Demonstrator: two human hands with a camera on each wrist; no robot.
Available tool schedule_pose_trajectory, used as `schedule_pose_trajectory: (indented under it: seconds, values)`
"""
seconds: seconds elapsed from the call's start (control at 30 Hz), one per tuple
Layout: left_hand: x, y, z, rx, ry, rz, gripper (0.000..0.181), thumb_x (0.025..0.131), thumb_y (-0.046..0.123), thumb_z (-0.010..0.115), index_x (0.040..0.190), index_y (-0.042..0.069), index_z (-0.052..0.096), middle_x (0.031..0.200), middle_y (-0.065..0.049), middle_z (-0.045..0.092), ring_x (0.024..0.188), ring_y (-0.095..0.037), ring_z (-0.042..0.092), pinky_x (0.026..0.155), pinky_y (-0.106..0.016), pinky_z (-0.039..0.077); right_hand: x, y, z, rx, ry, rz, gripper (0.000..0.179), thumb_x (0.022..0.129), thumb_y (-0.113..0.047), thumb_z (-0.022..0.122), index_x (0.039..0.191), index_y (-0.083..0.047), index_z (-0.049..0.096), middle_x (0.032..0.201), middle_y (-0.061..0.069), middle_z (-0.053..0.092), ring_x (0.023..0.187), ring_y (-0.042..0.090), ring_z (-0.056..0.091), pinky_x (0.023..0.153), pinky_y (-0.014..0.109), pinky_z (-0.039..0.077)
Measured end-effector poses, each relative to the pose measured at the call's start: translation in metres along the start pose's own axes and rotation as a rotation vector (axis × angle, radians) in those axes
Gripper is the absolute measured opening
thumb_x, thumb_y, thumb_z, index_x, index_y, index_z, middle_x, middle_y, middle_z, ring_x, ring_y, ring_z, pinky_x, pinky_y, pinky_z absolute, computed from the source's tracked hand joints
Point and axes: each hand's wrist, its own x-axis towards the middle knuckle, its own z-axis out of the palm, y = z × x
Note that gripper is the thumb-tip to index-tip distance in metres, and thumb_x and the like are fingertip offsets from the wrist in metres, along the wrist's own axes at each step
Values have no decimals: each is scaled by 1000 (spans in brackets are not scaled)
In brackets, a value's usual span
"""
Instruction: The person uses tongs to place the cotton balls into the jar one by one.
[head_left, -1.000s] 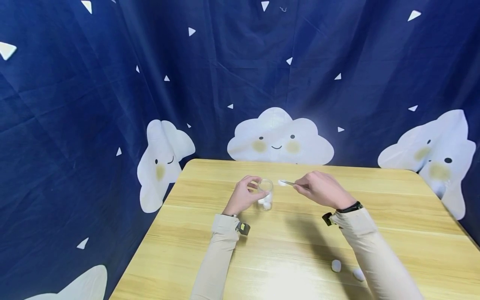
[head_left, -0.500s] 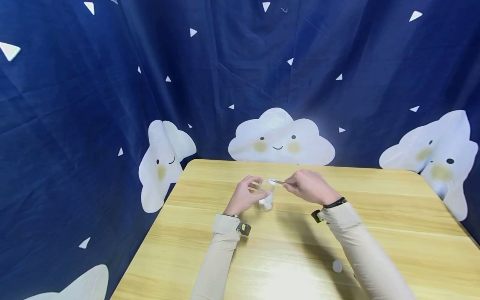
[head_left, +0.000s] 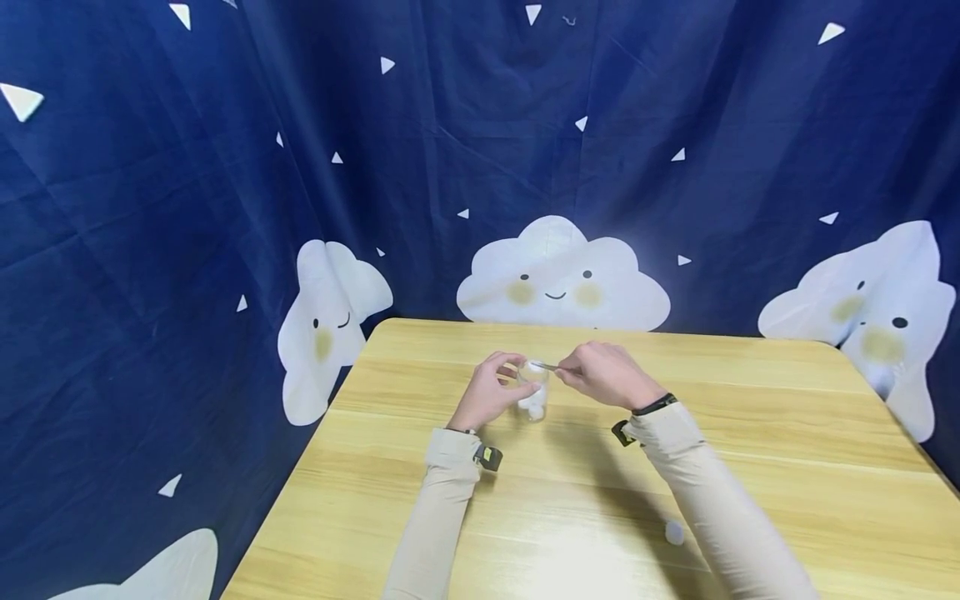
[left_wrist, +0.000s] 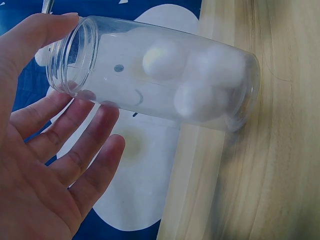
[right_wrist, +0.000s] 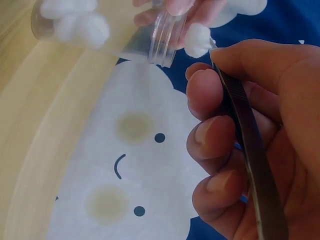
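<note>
A clear, lidless plastic jar (left_wrist: 135, 65) stands on the table with several white cotton balls (left_wrist: 215, 80) at its bottom. My left hand (head_left: 486, 393) holds it near the threaded mouth, thumb on one side and fingers on the other. In my right hand (head_left: 606, 375) are metal tweezers (right_wrist: 250, 145), pinched between thumb and fingers. Their tips grip one cotton ball (right_wrist: 198, 40), which is right at the jar's open mouth in the right wrist view. In the head view the tips and that ball appear over the rim.
Another cotton ball (head_left: 674, 532) lies on the wooden table (head_left: 360, 467) near the right forearm. A dark blue curtain (head_left: 480, 125) with white clouds hangs behind the table's far edge.
My right hand has moved left, bringing the tweezers and their cotton ball from beside the jar to its mouth. The left hand keeps its hold. The right forearm now covers a second loose ball.
</note>
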Motion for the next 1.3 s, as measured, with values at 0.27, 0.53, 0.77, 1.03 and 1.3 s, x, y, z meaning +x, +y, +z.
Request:
schedule_pose_trajectory:
  seconds: [0.27,0.53,0.77,1.03,1.3]
  values:
    - [0,0,0,9,-3,-1,56,86,41,84,133,15,66,130,-1,66,108,-21,67,92,-36,60,1,-1,3,-3,-1,0,39,100,-20,65,62,-23,56,58,-12,39,51,5,37,47,23,27]
    - [0,2,0,5,-1,-7,55,85,40,85,131,17,66,128,0,67,106,-20,68,91,-37,60,0,-1,5,1,5,-3,41,100,-20,65,61,-25,53,58,-14,37,50,4,35,46,23,25]
    - [0,2,0,0,-3,-13,53,85,40,85,130,18,67,128,0,67,105,-20,68,90,-37,60,1,-2,5,0,-4,-3,36,100,-20,65,64,-24,58,58,-13,39,50,5,36,47,23,26]
    - [0,2,0,5,1,-7,54,85,39,85,130,17,67,127,0,67,106,-21,68,90,-38,60,2,-2,5,0,-9,1,36,100,-21,65,65,-25,60,58,-12,40,50,5,36,46,23,27]
    - [2,-2,1,1,-4,25,60,86,40,84,133,8,65,129,-3,67,108,-21,68,93,-41,61,1,-4,4,3,-10,-2,37,100,-21,64,65,-25,58,58,-12,39,50,5,35,46,23,26]
